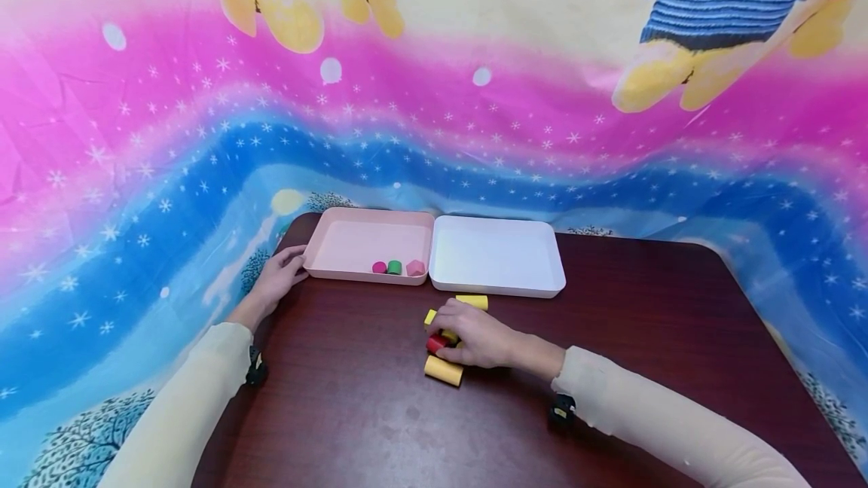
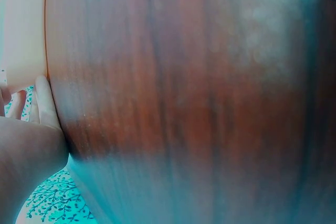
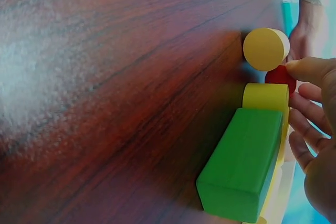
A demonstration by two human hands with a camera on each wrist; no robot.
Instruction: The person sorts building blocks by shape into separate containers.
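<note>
My right hand (image 1: 453, 335) lies over a small heap of blocks in the middle of the dark wooden table (image 1: 353, 413), thumb and fingers pinching a red block (image 1: 436, 343). In the right wrist view the thumb touches this red block (image 3: 278, 75), with a yellow cylinder (image 3: 265, 48), a yellow rounded piece (image 3: 265, 96) and a green block (image 3: 244, 163) beside it. The yellow cylinder (image 1: 444, 370) lies just in front of the hand. My left hand (image 1: 279, 276) rests relaxed at the table's left corner and touches the left edge of a pink tray (image 1: 353, 236).
The pink tray holds a magenta cylinder (image 1: 379, 267), a green cylinder (image 1: 395, 267) and a pink hexagon (image 1: 416, 268). A white tray (image 1: 498, 288) stands right beside it. Two more yellow blocks (image 1: 472, 301) lie behind my right hand. A colourful cloth hangs behind the table.
</note>
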